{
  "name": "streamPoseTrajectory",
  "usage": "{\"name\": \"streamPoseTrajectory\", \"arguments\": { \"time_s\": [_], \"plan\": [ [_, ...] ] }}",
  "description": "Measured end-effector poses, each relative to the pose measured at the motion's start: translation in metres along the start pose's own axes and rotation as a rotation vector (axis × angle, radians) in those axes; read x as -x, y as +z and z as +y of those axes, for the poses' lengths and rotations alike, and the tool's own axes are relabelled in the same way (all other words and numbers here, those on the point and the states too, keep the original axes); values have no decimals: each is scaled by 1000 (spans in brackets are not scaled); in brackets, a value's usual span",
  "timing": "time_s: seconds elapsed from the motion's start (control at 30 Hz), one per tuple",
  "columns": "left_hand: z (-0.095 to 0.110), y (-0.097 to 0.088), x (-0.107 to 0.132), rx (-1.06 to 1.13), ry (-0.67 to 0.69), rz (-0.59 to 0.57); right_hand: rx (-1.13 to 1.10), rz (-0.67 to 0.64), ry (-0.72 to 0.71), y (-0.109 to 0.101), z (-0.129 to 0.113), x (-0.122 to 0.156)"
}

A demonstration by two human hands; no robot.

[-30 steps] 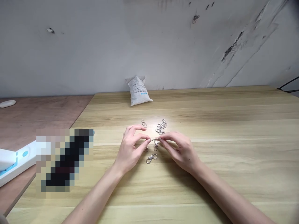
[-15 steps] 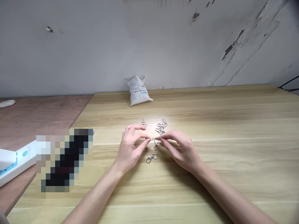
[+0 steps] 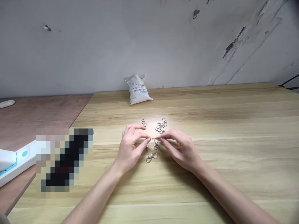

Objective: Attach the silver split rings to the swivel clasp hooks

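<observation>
My left hand (image 3: 130, 150) and my right hand (image 3: 181, 150) meet over the middle of the light wooden table (image 3: 210, 174). Both pinch a small silver metal clasp (image 3: 155, 138) between thumb and forefinger, one from each side. A finished silver clasp with its ring (image 3: 151, 157) lies on the table just below my fingers. Beyond my right hand sits a small heap of silver clasps (image 3: 161, 125). Two loose split rings (image 3: 144, 122) lie beyond my left hand.
A small white sack with printed text (image 3: 138, 90) stands at the back by the wall. A white and blue device (image 3: 14, 161) lies at the left, beside a blurred patch. A reddish-brown table (image 3: 35, 115) adjoins on the left. Black cables (image 3: 289, 84) show at far right.
Almost nothing differs: both hands stay pinched on the small clasp in the same spot, and the view has tilted down a trifle.
</observation>
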State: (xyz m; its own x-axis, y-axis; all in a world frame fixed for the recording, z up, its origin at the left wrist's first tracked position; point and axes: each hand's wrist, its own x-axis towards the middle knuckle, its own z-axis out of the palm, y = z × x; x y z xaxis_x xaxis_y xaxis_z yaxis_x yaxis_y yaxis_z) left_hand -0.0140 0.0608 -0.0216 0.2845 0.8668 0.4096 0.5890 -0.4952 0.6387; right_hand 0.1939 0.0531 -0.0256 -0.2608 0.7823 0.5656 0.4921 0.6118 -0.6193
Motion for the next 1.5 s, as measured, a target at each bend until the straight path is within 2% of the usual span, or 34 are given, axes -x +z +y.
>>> {"name": "streamPoseTrajectory", "arguments": {
  "time_s": [1.1,1.5],
  "plan": [
    [3,-1,-1,-25,10,-31,25,-20,-18,0,-1,0],
    [2,-1,-1,-48,-12,-78,267,-39,-181,2,-8,0]
  ]
}}
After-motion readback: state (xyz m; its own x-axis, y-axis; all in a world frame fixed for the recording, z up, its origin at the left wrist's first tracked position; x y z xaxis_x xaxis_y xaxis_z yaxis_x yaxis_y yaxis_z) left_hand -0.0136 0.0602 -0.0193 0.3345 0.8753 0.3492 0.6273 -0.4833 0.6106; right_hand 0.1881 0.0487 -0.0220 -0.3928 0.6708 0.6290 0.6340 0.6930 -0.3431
